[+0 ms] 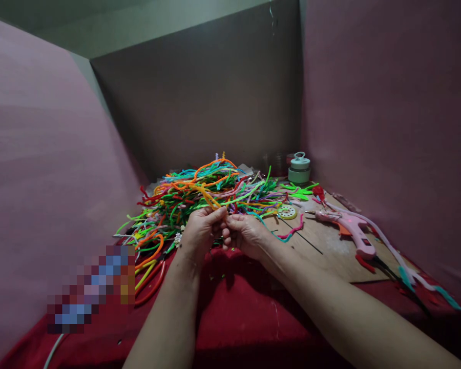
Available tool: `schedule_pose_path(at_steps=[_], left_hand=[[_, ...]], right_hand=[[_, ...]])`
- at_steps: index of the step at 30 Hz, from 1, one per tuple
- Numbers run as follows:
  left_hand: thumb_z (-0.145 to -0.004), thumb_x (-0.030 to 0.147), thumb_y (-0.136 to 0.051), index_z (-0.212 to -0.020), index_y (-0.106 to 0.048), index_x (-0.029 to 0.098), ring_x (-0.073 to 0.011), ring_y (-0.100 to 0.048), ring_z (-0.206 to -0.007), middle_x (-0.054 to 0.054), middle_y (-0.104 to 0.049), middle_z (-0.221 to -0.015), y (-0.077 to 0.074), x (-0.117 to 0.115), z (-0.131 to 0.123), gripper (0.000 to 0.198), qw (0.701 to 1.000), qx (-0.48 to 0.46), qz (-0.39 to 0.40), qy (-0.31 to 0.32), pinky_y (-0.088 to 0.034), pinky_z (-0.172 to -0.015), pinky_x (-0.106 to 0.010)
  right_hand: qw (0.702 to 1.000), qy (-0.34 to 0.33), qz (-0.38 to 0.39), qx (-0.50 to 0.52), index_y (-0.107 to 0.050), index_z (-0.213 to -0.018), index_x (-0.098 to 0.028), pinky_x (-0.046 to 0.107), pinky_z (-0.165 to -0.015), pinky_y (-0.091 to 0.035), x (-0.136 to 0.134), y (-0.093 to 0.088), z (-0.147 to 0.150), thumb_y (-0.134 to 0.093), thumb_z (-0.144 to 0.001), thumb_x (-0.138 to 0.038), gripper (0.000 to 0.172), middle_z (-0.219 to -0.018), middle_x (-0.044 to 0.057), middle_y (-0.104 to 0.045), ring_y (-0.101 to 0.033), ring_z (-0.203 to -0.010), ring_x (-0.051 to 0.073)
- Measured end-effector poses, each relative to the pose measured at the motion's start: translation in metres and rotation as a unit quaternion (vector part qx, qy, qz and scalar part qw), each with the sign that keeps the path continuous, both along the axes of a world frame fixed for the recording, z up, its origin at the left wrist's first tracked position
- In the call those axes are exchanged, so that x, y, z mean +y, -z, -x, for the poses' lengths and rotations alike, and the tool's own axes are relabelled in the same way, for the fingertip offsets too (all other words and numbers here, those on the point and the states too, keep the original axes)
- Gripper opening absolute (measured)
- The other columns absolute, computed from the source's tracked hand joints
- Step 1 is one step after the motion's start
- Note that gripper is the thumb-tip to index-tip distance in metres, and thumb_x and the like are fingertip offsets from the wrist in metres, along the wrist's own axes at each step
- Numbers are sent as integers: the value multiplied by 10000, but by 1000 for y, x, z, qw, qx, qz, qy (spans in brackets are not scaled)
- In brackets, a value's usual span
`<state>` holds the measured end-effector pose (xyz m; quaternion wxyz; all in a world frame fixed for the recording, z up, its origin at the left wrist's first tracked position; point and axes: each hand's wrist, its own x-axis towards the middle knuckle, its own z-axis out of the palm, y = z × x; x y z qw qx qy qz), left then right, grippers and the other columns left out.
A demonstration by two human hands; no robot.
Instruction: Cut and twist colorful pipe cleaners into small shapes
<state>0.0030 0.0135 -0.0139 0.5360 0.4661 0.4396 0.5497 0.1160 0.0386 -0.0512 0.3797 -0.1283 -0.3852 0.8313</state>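
Note:
A big heap of coloured pipe cleaners point(207, 192) lies in the middle of the table, in green, orange, red, blue and yellow. My left hand point(200, 230) and my right hand point(246, 233) meet just in front of the heap, fingers pinched together. A yellow-orange pipe cleaner point(209, 197) runs up from the fingertips of my left hand into the pile. The fingertips of my right hand press against those of the left; what they pinch is hidden.
A pink glue gun point(351, 228) with its cord lies on a wooden board point(322, 246) at the right. A pale green round container point(299, 169) stands at the back, a small round disc point(287, 211) near the heap. Red cloth point(246, 318) covers the table front. Pink walls enclose both sides.

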Motion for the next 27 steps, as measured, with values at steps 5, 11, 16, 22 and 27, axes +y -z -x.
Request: schedule_pose_path(at_steps=[5, 11, 16, 22, 27], left_hand=[[-589, 294, -730, -655, -531, 124, -81, -476, -355, 31, -522, -481, -2, 1, 0, 270, 1000, -10, 1, -30, -395, -332, -205], [-580, 282, -736, -679, -553, 123, -47, -443, -362, 51, -489, -457, 1, 4, 1, 261, 999, 14, 7, -47, -347, -367, -160], [-611, 334, -697, -641, -536, 143, -28, -334, -302, 71, -432, -395, 2, 6, 3, 252, 988, 78, -47, -126, -216, -317, -161], [-590, 324, -710, -657, -533, 148, -36, -363, -319, 70, -447, -416, -1, 4, -1, 259, 993, 76, -36, -84, -231, -338, -167], [-605, 319, -704, -639, -554, 131, -36, -339, -312, 64, -438, -403, -3, 3, -1, 243, 988, 119, -49, -82, -197, -332, -180]], right_hand=[[996, 45, -58, -50, -558, -696, -116, 237, -456, -468, -1, -4, -2, -642, -686, -337, 236, -561, 0, -588, -510, -417, 76], [974, 144, -106, -142, -516, -594, -139, 195, -358, -405, 0, -10, -3, -643, -639, -312, 219, -496, -16, -571, -466, -359, 66], [963, 151, -104, -198, -513, -569, -152, 185, -318, -359, 1, -8, -1, -618, -648, -269, 176, -430, -38, -537, -421, -303, 58], [971, 149, -106, -152, -551, -618, -139, 209, -407, -432, 2, -10, -3, -597, -636, -226, 99, -507, -8, -598, -494, -380, 75], [963, 166, -103, -188, -509, -601, -152, 197, -361, -400, 2, -9, -2, -570, -652, -183, 86, -444, -28, -567, -479, -331, 78]])
